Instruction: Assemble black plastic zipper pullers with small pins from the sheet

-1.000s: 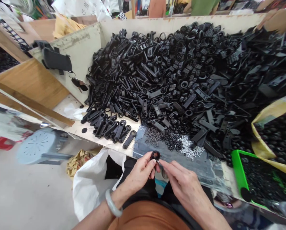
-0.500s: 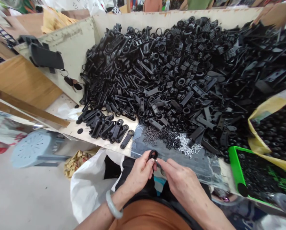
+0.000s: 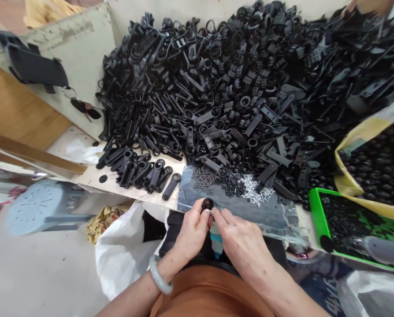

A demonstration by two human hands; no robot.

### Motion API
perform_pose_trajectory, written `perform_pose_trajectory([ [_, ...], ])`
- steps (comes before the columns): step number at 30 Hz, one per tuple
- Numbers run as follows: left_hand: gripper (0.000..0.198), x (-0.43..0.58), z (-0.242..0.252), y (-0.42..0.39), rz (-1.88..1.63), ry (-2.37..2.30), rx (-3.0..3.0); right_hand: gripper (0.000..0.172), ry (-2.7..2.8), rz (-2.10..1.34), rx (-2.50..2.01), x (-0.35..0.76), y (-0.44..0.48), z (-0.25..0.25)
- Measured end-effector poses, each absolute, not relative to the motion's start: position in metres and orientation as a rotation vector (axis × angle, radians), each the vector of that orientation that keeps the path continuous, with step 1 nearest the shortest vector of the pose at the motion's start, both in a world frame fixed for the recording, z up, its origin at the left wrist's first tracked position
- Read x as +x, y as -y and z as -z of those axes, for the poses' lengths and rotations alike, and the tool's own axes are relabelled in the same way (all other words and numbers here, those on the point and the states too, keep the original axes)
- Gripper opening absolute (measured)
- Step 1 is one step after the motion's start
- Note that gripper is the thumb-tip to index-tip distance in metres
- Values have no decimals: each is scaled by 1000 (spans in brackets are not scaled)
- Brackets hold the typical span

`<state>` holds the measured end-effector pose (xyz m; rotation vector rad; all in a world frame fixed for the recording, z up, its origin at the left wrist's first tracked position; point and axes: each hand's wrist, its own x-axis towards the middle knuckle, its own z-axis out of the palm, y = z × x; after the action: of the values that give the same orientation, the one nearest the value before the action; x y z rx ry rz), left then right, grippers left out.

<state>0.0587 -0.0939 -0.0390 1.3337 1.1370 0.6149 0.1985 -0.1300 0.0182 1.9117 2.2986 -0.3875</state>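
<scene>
Close to my body, my left hand (image 3: 193, 229) grips a black plastic part with a ring-shaped end (image 3: 207, 204). The ring end points up and away from me. My right hand (image 3: 239, 235) is pressed against the near side of this part, its fingers closed. Whatever sits between those fingertips is too small and hidden to name. In front of my hands, small dark pins (image 3: 207, 178), tiny black pieces (image 3: 233, 187) and silver pins (image 3: 254, 189) lie in heaps on a grey sheet (image 3: 197, 200). To the left, several similar ring-ended black parts (image 3: 144, 174) lie in a row.
A large heap of black plastic parts (image 3: 197, 88) fills the back of the workbench. On the right stand a green tray (image 3: 317, 215) and a yellow-edged bag of black balls (image 3: 345, 176). A grey-handled tool (image 3: 385, 251) rests over the tray. A blue stool (image 3: 35, 204) stands left.
The view has tilted downward. My right hand's fingertips have come closer in against the black part. My left hand keeps its hold.
</scene>
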Motion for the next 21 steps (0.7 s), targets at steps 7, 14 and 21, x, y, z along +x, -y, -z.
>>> perform_pose_trajectory([
  [7, 40, 60, 40, 96, -675, -1200, 1408, 40, -2130, 616, 1932, 197, 121, -35],
  [14, 40, 57, 45, 98, -657, -1173, 1585, 32, -2107, 697, 2006, 202, 119, -38],
  [21, 35, 56, 47, 97, -731, -1146, 1654, 33, -2283, 813, 2097, 228, 127, -30],
])
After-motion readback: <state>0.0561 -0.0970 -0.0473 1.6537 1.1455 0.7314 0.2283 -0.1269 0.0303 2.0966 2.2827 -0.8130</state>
